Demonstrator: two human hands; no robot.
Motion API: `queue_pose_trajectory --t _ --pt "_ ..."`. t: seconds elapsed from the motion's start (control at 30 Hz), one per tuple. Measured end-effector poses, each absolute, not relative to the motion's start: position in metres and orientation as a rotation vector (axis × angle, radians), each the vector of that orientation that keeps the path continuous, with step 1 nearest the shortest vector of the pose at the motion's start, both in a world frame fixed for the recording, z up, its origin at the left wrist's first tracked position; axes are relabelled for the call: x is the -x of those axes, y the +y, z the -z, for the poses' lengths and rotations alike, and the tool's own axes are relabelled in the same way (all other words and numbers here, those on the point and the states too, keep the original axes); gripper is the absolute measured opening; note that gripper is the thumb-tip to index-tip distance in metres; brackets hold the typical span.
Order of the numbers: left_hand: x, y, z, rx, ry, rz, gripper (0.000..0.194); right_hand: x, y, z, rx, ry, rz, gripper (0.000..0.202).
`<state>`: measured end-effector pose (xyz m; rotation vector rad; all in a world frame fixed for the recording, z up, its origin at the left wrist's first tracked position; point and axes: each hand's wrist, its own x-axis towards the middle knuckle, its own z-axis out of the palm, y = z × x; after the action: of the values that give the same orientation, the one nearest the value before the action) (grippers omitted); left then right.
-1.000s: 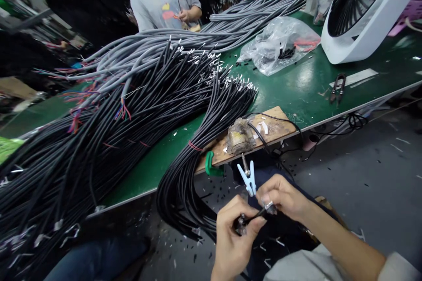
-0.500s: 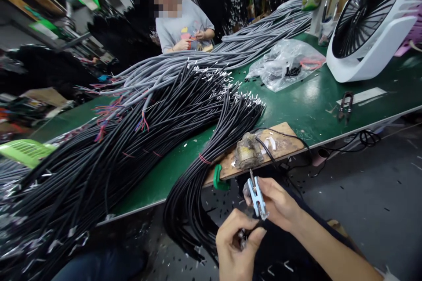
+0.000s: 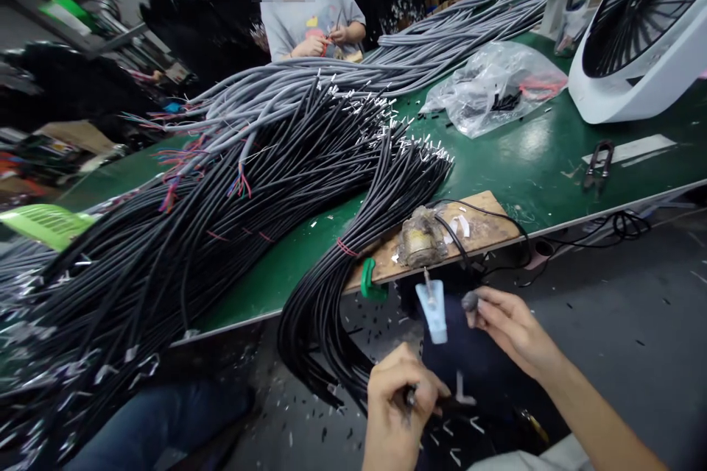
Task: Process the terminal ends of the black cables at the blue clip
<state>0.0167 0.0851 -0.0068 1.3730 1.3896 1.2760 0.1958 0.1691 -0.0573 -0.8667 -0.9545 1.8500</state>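
My left hand (image 3: 401,401) is closed in front of my lap, with its fingers curled round a small thing, mostly hidden, that I cannot make out. To its upper right, my right hand (image 3: 513,327) has its fingers pressed together. A dark grey cover (image 3: 470,301) sits at its fingertips; anything pinched there is too small to tell. Between and above the hands, a light blue clip (image 3: 434,316) hangs at a thin metal shaft of a grimy small motor (image 3: 420,239), touched by neither hand. The motor rests on a wooden board (image 3: 489,217) at the table edge.
A tied bundle of black cables (image 3: 353,243) droops over the green table's (image 3: 530,169) edge beside a green clamp (image 3: 373,280). Grey cables (image 3: 309,77), a plastic bag (image 3: 486,92), thread snips (image 3: 599,162) and a white fan (image 3: 613,81) lie beyond. Another person (image 3: 309,15) works opposite.
My right hand has let go of the blue clip and moved right, away from it. My left hand has drawn slightly down, apart from the clip. The view has shifted a little.
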Motion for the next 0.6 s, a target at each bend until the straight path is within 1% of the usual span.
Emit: queue_pose_trajectory --t 0.1,0.17,0.23,0.3,0.33,0.43,0.6 --pt "-0.017 0.087 0.017 -1.184 1.391 -1.27 0.053 -0.198 0.157 0.044 1.029 -1.277 -1.453 0.019" --pt "-0.019 0.089 0.021 -1.019 1.349 -1.251 0.057 -0.187 0.146 0.033 0.98 -1.554 -1.251 0.015" --pt "-0.02 0.09 0.022 -0.902 1.294 -1.235 0.06 -0.173 0.137 0.023 0.851 -1.807 -1.141 0.008" --pt "-0.021 0.089 0.02 -0.868 1.277 -1.224 0.063 -0.161 0.133 0.017 0.778 -1.889 -1.093 0.002" --pt "-0.02 0.088 0.019 -0.875 1.287 -1.213 0.062 -0.158 0.132 0.015 0.767 -1.879 -1.086 0.005" --pt "-0.02 0.083 0.014 -1.001 1.369 -1.141 0.05 -0.16 0.136 0.017 0.812 -1.766 -1.111 0.012" --pt "-0.03 0.081 0.011 -1.356 1.642 -1.055 0.016 -0.161 0.138 0.032 0.956 -1.397 -1.177 0.023"
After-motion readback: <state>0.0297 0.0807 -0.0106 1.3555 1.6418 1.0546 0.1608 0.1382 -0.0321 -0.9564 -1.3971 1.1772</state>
